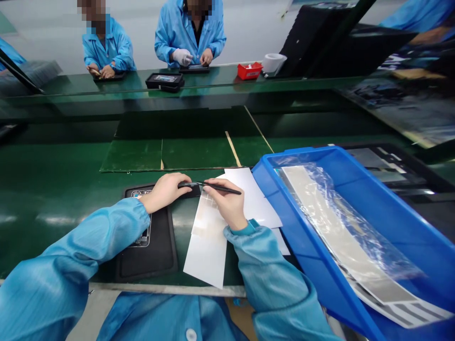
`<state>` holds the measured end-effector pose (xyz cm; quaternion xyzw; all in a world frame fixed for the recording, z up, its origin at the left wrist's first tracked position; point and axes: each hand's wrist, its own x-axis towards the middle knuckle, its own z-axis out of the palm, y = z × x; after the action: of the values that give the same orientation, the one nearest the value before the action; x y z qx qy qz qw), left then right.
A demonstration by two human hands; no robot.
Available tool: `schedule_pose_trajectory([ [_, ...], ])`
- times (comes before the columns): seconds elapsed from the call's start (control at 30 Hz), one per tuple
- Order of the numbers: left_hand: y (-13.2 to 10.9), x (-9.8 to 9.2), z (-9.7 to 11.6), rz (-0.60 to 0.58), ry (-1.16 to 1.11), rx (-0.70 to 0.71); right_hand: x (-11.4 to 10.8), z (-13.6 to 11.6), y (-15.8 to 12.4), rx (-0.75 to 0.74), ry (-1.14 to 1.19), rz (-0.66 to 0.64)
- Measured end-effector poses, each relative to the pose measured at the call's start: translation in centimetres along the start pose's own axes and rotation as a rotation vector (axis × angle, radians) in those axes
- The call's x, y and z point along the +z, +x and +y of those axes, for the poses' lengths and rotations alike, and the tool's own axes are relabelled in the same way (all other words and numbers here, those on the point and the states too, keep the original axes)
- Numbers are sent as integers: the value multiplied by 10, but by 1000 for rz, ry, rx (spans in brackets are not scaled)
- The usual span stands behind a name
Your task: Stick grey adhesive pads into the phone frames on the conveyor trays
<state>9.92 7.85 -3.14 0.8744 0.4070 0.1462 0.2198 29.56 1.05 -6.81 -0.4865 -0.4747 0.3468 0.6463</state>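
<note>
My right hand [227, 203] is closed around black tweezers [216, 187], whose tips point left toward my left hand. It rests on a white sheet [208, 237] carrying a grid of small pale stickers. My left hand [165, 190] lies curled on the top edge of a black tray [156, 246] that holds an electronic part with a metal frame [142, 232]. Its fingertips meet the tweezer tips; what they pinch is too small to make out. More white sheets [254, 196] lie under my right hand.
A blue plastic bin [355, 189] at the right holds sticker strips in clear plastic wrap. The green workbench [53, 189] has a green mat [177, 154] ahead. Across the bench two people in blue coats work over black trays [165, 80]; a red box [249, 71] and a white roll [273, 62] stand nearby.
</note>
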Motion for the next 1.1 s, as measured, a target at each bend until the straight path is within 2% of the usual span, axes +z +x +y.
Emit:
schedule_pose_trajectory([
  [0.37, 1, -2, 6, 38, -29, -71, 4, 1, -9, -100, -94, -55],
  [1.1, 1, -1, 6, 5, 12, -33, 3, 5, -10, -161, -148, -64],
])
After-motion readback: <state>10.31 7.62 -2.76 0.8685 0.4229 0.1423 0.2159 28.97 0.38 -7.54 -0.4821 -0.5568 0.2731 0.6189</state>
